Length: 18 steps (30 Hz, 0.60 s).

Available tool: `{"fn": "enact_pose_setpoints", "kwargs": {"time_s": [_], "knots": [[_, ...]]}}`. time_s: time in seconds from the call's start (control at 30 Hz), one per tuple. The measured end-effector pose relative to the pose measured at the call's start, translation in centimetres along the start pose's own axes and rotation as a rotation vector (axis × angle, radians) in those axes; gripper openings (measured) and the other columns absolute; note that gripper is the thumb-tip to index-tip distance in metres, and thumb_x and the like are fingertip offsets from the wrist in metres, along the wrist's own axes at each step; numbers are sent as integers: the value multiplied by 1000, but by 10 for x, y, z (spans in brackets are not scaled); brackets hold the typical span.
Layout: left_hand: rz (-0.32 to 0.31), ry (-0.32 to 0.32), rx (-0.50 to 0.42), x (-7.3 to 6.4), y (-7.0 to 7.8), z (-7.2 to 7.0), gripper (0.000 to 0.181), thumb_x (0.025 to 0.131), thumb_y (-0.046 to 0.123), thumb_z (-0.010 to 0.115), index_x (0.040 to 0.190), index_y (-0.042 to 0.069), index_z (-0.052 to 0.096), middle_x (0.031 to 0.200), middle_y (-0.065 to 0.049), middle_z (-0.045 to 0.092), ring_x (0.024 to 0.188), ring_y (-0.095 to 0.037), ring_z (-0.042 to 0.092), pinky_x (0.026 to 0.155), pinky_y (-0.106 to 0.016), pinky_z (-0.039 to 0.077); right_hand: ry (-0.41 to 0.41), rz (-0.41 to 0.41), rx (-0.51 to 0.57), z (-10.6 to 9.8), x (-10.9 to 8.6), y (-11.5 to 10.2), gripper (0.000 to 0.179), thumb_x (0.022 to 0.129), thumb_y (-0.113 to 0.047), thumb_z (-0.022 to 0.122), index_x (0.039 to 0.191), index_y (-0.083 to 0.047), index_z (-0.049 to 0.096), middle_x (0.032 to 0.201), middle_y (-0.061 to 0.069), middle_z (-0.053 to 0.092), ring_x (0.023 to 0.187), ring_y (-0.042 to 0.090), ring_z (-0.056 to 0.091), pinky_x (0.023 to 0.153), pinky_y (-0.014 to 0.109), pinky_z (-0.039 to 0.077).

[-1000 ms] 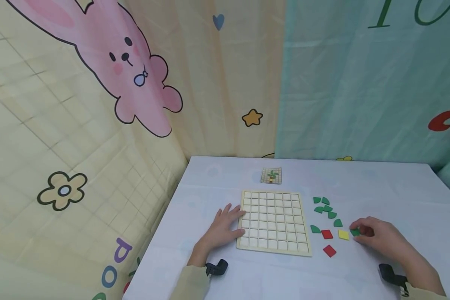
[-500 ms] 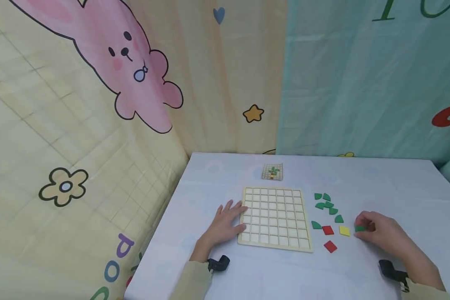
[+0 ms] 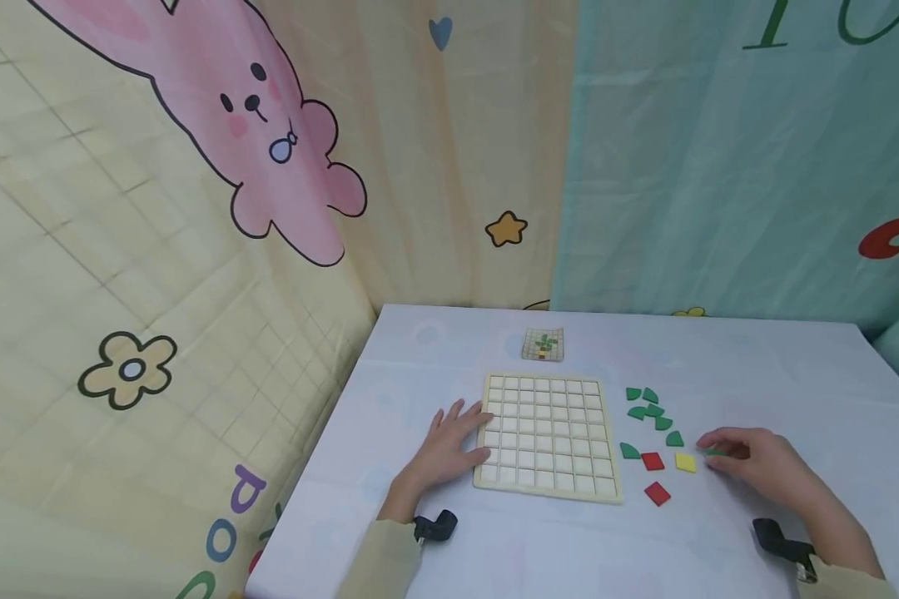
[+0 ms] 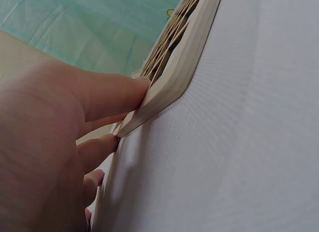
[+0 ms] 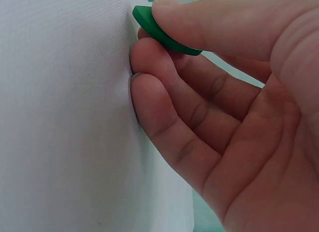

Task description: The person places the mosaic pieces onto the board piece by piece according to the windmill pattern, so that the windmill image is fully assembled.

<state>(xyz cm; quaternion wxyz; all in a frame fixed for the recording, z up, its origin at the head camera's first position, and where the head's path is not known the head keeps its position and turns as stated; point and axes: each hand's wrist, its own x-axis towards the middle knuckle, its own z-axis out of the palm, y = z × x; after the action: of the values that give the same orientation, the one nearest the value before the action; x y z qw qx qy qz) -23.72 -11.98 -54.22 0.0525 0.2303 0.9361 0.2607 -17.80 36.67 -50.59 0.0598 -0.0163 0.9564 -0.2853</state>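
One white-covered table (image 3: 539,545) is filling the lower view, with broad open cloth reaching its far and right edges. One pale grid board (image 3: 547,441) is lying near the middle, a narrow strip of cloth separating its right edge from the loose pieces. Two hands are working: the left hand (image 3: 445,449) is spreading its fingers, touching the board's left edge; the right hand (image 3: 752,462) is pinching one green piece (image 5: 155,28) between thumb and fingers. One small patterned card (image 3: 543,344) is lying just beyond the board. Two red squares (image 3: 653,461), one yellow square (image 3: 685,462) and seven loose green pieces (image 3: 663,423) are lying between board and right hand.
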Motion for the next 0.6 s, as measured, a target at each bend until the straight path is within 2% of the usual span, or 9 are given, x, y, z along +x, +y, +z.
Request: {"fn": "enact_pose_setpoints", "kwargs": {"time_s": [0.13,0.2,0.4,0.6], "knots": [[-7,-13,-5,-1,0,1,59,97,41,62,152,29,46,164,7,28,154,-23,7,122,-53,1,2,-11,-7,-1,0,1,22,87,-12,79,108,-11,77,106,12,70,93,30,60,79,50,57],[-7,-10,-6,0,0,1,59,97,41,62,152,29,46,164,7,28,154,-23,7,122,-53,1,16,-14,-5,-3,2,0,19,87,-10,78,105,-11,77,106,13,70,94,31,61,79,51,57],[-3,-3,6,0,0,0,58,97,40,62,152,29,46,164,7,28,154,-24,8,122,-54,2,25,25,-3,-8,9,-9,13,87,-11,78,99,-9,75,91,4,69,86,26,59,72,42,56],[6,1,10,-1,-1,0,58,97,40,62,152,29,46,164,6,29,154,-25,9,121,-55,3,22,38,3,-7,9,-18,12,86,-16,80,94,-10,74,86,1,68,83,24,59,70,40,55]]}}
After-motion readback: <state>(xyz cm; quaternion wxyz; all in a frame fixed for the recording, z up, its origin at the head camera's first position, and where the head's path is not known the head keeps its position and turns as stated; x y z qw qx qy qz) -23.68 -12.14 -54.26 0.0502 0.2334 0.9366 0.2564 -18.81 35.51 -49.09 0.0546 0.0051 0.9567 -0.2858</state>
